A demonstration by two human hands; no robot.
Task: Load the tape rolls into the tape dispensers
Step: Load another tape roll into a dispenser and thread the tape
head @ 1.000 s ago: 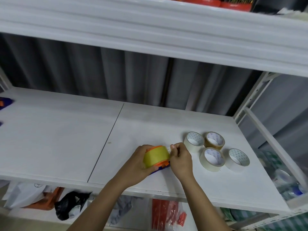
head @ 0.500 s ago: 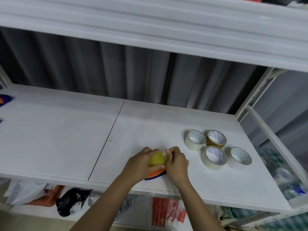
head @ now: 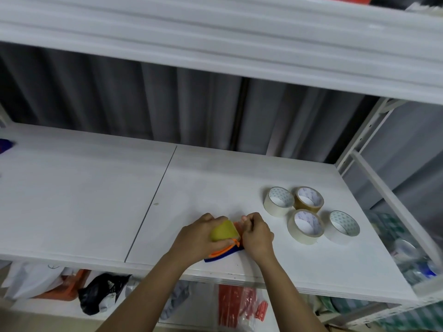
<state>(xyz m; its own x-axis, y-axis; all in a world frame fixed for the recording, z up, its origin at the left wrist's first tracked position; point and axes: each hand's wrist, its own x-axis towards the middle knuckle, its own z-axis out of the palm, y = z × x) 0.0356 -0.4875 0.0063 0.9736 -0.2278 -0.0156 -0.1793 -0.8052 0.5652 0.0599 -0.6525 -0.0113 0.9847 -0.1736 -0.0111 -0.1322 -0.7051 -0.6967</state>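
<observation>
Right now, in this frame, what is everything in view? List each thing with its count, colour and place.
yellow tape roll: one, yellow, held in the dispenser at the shelf's front edge
orange and blue plastic tape dispenser: one, under both hands
loose tape rolls: four, three pale and one brown, lying flat right of the hands
white shelf board: one, bears everything
black bag: one, shelf below
red packets: several, shelf below
left hand: grips the yellow roll
right hand: fingers curled at the dispenser's right side
</observation>
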